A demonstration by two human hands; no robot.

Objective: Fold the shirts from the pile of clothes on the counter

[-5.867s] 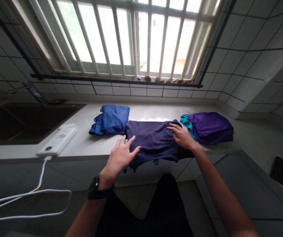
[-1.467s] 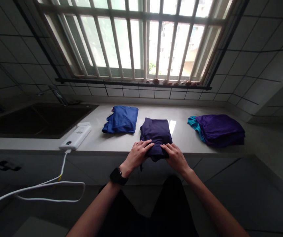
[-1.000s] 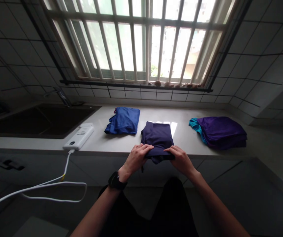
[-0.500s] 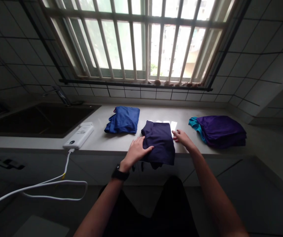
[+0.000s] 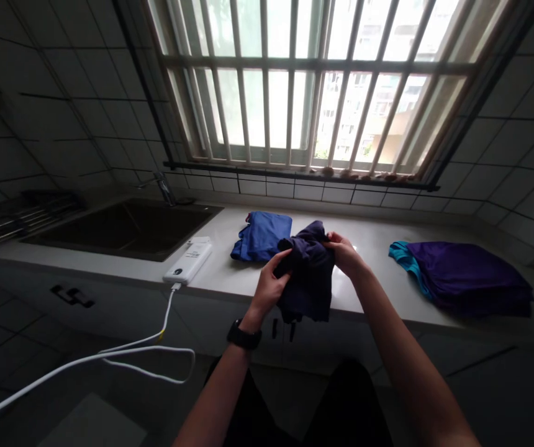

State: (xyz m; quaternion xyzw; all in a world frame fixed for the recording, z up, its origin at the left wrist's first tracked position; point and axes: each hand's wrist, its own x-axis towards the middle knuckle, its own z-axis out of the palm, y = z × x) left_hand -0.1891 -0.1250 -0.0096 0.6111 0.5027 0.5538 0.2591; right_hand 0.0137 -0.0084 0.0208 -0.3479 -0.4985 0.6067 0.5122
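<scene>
A dark navy folded garment [image 5: 308,279] is lifted at the counter's front edge, its lower part hanging over the edge. My left hand [image 5: 271,287], with a black watch at the wrist, grips its left side between thumb and fingers. Its upper right side is pinched by my right hand [image 5: 344,253]. Just behind and to the left lies a blue folded garment [image 5: 267,234] on the counter. Farther right rests a purple folded garment [image 5: 467,273] with a turquoise part [image 5: 407,257] at its left end. The exact kind of each garment cannot be made out.
A white power bank [image 5: 187,259] with a plugged-in white cable [image 5: 169,310] lies near the front edge of the counter [image 5: 364,298]. Left of it is a dark sink [image 5: 122,230] with a tap [image 5: 162,186]. A barred window [image 5: 313,93] rises behind.
The navy garment lay flat under my left hand; now both hands hold it raised and bunched. My right hand has closed on it. The camera view has shifted left.
</scene>
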